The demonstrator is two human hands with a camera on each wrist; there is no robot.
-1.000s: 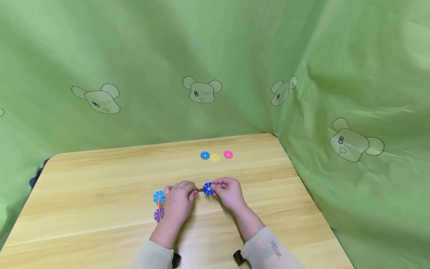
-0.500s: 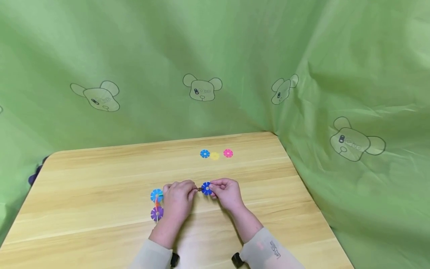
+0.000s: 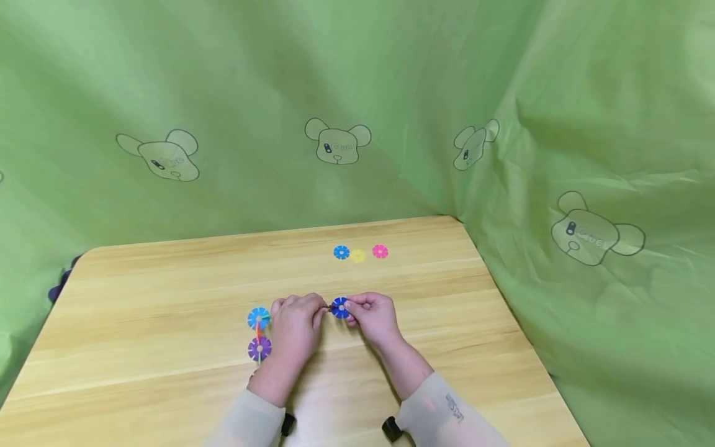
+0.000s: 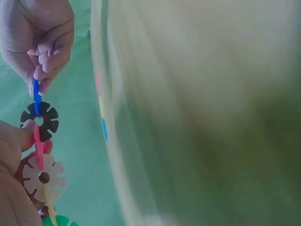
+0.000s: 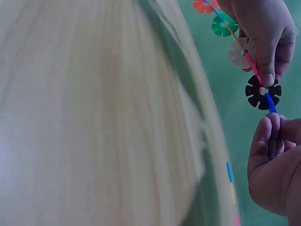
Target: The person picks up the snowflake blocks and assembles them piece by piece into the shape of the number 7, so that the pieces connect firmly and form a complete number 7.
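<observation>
In the head view my right hand (image 3: 375,320) pinches a dark blue slotted snowflake disc (image 3: 341,308) between thumb and fingers. Its inner edge fits into a dark brown disc (image 5: 256,96), which my left hand (image 3: 296,327) pinches on the other side, thumb lying on it. A chain of interlocked discs runs back from there under the left hand: a pink disc (image 4: 38,146), a whitish disc (image 4: 55,176), a yellow one seen edge-on, and a green disc (image 5: 225,24). Left of the hand, a light blue disc (image 3: 258,319) and a purple disc (image 3: 259,349) belong to the chain.
Loose on the wood-grain table (image 3: 167,298), beyond the hands, lie a blue disc (image 3: 341,252), a pale yellow disc (image 3: 358,256) and a pink disc (image 3: 380,251). A green curtain (image 3: 251,124) with bear heads hangs behind and to the right.
Both hands and the chain have shifted slightly left together. The dark blue disc sits a little closer to the left fingertips. The head view has tilted slightly downward.
</observation>
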